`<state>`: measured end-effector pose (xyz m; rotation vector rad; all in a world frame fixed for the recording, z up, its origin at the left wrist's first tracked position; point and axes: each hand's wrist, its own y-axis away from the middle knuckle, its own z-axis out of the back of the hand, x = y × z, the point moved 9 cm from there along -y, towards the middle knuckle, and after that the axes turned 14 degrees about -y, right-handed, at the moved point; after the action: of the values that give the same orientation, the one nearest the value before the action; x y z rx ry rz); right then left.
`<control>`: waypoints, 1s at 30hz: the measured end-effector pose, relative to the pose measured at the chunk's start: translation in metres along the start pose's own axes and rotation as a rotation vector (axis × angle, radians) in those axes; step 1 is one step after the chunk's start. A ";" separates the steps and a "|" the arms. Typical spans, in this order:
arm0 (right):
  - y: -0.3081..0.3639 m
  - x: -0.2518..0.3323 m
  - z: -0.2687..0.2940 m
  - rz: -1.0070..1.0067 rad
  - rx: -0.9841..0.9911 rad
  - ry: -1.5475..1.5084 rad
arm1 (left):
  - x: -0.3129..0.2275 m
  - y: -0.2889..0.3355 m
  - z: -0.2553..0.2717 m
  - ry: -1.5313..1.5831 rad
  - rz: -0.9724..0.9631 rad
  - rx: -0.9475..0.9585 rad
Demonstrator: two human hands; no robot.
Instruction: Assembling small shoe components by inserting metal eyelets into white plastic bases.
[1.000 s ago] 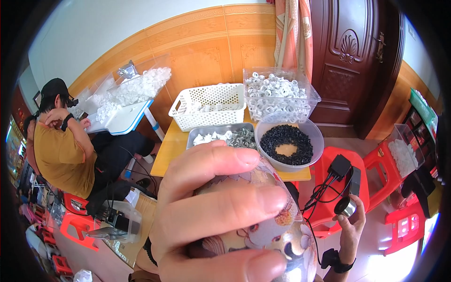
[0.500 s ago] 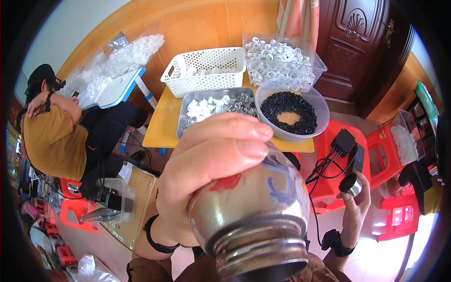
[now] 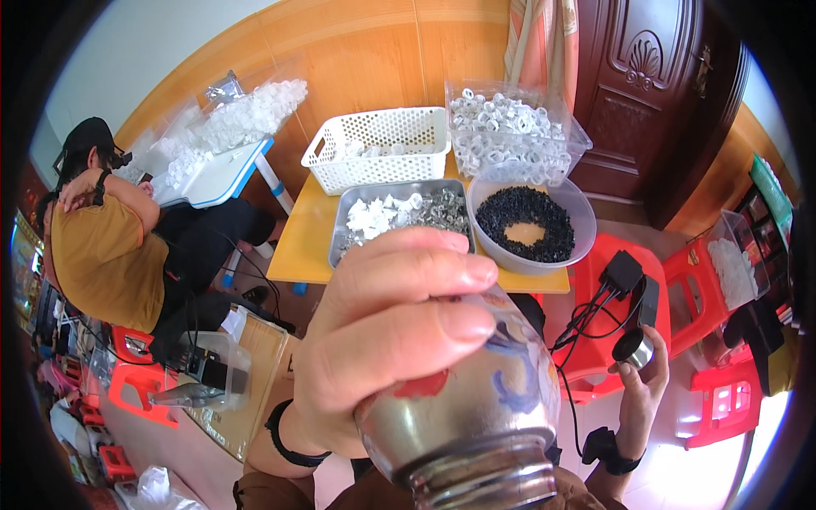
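Curling over the rounded body from the person's left, the fingers (image 3: 393, 350) of the left hand (image 3: 361, 365) are closed on a metal bottle (image 3: 463, 404) with floral colouring; the thumb is hidden, so its hold cannot be told. The bottle sits close below the camera, tilted so that its ridged neck (image 3: 489, 480) points toward the lower edge, where the mouth is cut off. Such a smooth, bulging surface probably calls for spread fingers and steady pressure, with the neck left free. Out to the right, well apart from the bottle, the right hand (image 3: 642, 395) grips a small metal cap (image 3: 636, 348) between thumb and fingers, its dark hollow showing; a light hold on the outer wall should suit it, with fingertips clear of the rim. Just behind that hand, black cables (image 3: 586, 319) lie on a red stool (image 3: 608, 248), so the forearm is best held clear of them. Beyond the bottle, a yellow table (image 3: 293, 270) bears a metal tray (image 3: 338, 234), a white basket (image 3: 365, 177) and a round bowl (image 3: 585, 238) of black pieces (image 3: 552, 231). Farther left sits a co-worker (image 3: 106, 263).
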<state>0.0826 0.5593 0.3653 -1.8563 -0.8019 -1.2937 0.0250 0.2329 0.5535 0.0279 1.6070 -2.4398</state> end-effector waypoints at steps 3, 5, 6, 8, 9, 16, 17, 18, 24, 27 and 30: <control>0.001 0.002 0.001 0.011 -0.014 -0.010 | -0.008 -0.005 0.003 -0.031 0.032 0.014; 0.001 0.004 0.000 0.014 -0.011 -0.010 | -0.009 -0.006 0.010 0.050 0.118 -0.275; 0.002 0.004 0.000 0.008 -0.012 -0.005 | -0.012 -0.007 0.012 0.045 0.109 -0.275; 0.004 0.006 -0.002 0.009 -0.012 -0.016 | -0.014 -0.008 0.012 0.052 0.108 -0.229; 0.005 0.007 -0.001 0.005 -0.018 -0.017 | -0.014 -0.010 0.011 0.059 0.107 -0.207; 0.007 0.012 -0.004 -0.009 -0.018 -0.050 | -0.026 -0.021 0.016 0.030 0.056 -0.244; 0.007 0.013 -0.005 -0.008 -0.013 -0.050 | -0.028 -0.021 0.017 0.027 0.053 -0.244; 0.007 0.014 -0.005 -0.005 -0.012 -0.048 | -0.032 -0.022 0.012 -0.026 0.021 -0.178; 0.004 0.012 -0.003 0.004 -0.013 -0.051 | -0.029 -0.015 0.015 -0.021 -0.032 -0.118; 0.003 0.011 -0.002 -0.007 -0.017 -0.039 | -0.033 -0.021 0.015 -0.055 0.022 -0.062; 0.003 0.011 -0.004 0.000 -0.013 -0.043 | -0.042 -0.029 0.018 -0.097 0.078 -0.007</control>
<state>0.0869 0.5554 0.3762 -1.9006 -0.8179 -1.2654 0.0620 0.2350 0.5924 -0.0277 1.5433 -2.3400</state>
